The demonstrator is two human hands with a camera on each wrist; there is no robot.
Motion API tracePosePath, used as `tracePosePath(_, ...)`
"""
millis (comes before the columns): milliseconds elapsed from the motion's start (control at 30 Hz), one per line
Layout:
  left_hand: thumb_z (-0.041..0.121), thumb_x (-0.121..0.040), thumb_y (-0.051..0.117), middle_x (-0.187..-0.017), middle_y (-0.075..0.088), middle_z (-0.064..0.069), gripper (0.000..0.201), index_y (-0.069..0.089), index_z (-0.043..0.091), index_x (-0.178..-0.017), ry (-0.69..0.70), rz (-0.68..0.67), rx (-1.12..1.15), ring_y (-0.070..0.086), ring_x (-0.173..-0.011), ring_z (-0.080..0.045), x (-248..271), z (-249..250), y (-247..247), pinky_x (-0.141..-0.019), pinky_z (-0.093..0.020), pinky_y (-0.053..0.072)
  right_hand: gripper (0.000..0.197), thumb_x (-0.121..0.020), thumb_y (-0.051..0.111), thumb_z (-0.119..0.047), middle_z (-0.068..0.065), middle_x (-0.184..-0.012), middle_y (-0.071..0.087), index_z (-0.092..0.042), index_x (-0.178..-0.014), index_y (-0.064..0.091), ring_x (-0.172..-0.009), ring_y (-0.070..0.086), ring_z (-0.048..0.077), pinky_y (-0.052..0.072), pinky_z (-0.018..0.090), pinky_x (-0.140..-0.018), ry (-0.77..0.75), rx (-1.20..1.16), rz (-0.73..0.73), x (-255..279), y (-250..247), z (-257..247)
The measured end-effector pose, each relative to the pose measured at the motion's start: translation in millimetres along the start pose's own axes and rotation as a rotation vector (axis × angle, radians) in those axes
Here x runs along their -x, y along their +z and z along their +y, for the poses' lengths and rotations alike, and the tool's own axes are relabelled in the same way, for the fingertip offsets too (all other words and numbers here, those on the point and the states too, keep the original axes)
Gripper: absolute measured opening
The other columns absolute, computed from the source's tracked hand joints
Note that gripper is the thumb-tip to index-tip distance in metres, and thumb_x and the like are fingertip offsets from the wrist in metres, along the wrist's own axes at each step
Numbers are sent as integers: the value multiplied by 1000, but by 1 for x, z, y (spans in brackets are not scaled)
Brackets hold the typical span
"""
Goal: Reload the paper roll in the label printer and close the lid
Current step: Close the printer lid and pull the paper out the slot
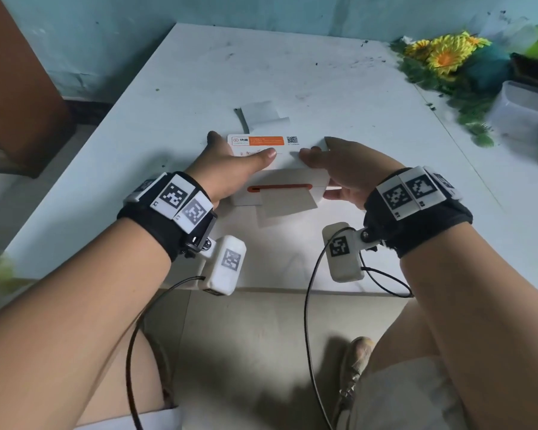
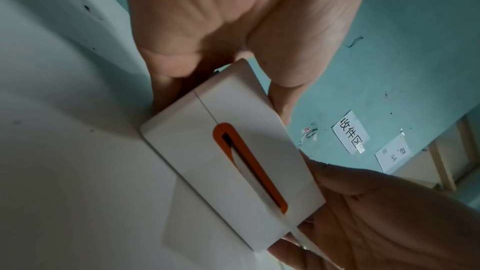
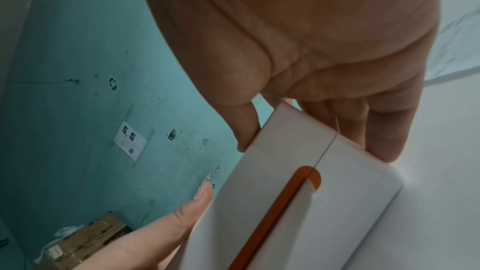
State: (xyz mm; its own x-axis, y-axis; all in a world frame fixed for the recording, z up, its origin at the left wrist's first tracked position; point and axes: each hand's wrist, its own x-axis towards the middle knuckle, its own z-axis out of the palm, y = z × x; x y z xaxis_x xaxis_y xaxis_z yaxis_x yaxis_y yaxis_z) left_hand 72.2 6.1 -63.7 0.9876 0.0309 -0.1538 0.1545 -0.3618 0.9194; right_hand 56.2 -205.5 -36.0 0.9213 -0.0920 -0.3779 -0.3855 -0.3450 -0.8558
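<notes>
Status: looks nearly done.

Nearest the wrists, a paper strip (image 1: 288, 203) feeds out of the orange slot (image 1: 280, 187) on the front face of the label printer (image 1: 295, 176) and lies flat on the bench (image 1: 292, 72) between the two forearms. I take that to mean the roll is in and threaded; the roll itself is hidden inside, so seating can't be confirmed.

Left hand (image 1: 235, 167) clasps the printer's left end: thumb lies over the top, fingers wrap down the outer side to the bench, as the left wrist view shows. Right hand (image 1: 345, 172) mirrors it on the right end, thumb on top, fingers down the side and round the back corner. So both hands are gripping the printer, one at each end, pressing down on the lid (image 1: 289, 162).

Lid appears down: in both wrist views the seam between lid and body (image 2: 205, 106) is a thin, even line with no visible gap. Whether the latch clicked can't be told.

Just beyond the fingertips, on the top's far edge, sits a sticker with an orange band and QR code (image 1: 264, 141). Further out from the hands, loose label pieces (image 1: 263, 116) lie on the bench, well apart from the printer.

Left, by my read: confirm latch, let go. Maybe tear off the strip.
</notes>
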Motion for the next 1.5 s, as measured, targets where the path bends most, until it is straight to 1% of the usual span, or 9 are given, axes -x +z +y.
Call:
tracePosePath(233, 36, -99, 77, -121, 74, 11, 33, 66, 22, -127, 114, -109, -31, 70, -106, 1, 5, 0, -2, -99, -25, 49, 42, -98, 72, -51, 4, -133, 73, -19, -124, 65, -127, 67, 30, 53, 48, -109, -6, 19, 20, 2, 1, 9)
tracePosePath(367, 51, -100, 70, -131, 61, 10, 64, 38, 15, -143, 123, -125, -152, 59, -123, -13, 8, 3, 1, -105, -29, 45, 69, -53, 86, -65, -6, -116, 68, -26, -104, 63, -109, 64, 24, 46, 41, -99, -28, -10, 32, 3, -1, 11)
tracePosePath(633, 51, -92, 80, -138, 60, 8, 85, 31, 10, -149, 57, -178, -178, 59, -132, -13, 12, 9, 3, -110, -29, 47, 31, -96, 84, -23, 1, -101, 63, -25, -80, 57, -102, 57, 24, 40, 37, -93, 39, -108, 11, 0, -12, 9)
tracePosePath(767, 73, -93, 64, -111, 57, 7, 90, 33, 12, -153, -33, -155, -272, 61, -119, -13, 14, 23, 2, -74, -32, 43, 20, -97, 80, -32, 11, -116, 74, -25, -90, 63, -113, 69, 30, 48, 38, -106, 29, -81, 16, 1, -12, 7)
tracePosePath(967, 103, -62, 44, -129, 75, -2, 114, 73, 15, -129, -85, -150, -168, 66, -128, -27, -10, 20, -4, -118, -42, 43, 27, -89, 82, -45, 12, -134, 77, -25, -101, 69, -129, 70, 32, 51, 52, -116, 13, -62, 22, 1, -14, 9)
tracePosePath(1133, 76, -101, 47, -87, 81, -3, 60, 66, 19, -95, -193, -238, 29, 73, -87, -21, -30, 36, -6, -87, -34, 56, 52, -68, 80, -63, 9, -118, 76, -22, -97, 67, -112, 71, 31, 51, 44, -105, 14, -3, 8, -6, -16, 9)
tracePosePath(1267, 72, -102, 47, -146, 63, -14, 79, 46, 8, -150, -272, -282, 186, 69, -96, -23, -48, 36, -24, -60, -30, 56, 25, -97, 78, -46, 5, -136, 74, -28, -97, 61, -130, 67, 28, 50, 47, -115, 66, -21, 2, -3, -18, 6)
tracePosePath(1400, 58, -109, 41, -152, 62, -10, 82, 23, 2, -166, -363, -368, 248, 63, -130, -30, -72, 35, -38, -86, -49, 54, 35, -83, 91, -42, 2, -134, 76, -29, -104, 67, -130, 67, 25, 50, 50, -117, 68, -75, -11, 4, -19, 7)
tracePosePath(1500, 52, -111, 40, -120, 82, -2, 54, 55, 6, -136, -414, -484, 239, 61, -138, -30, -89, 36, -43, -98, -56, 51, 93, -55, 99, -52, -3, -132, 77, -28, -139, 66, -128, 69, 21, 53, 48, -109, 70, -84, -56, 1, -22, 11)
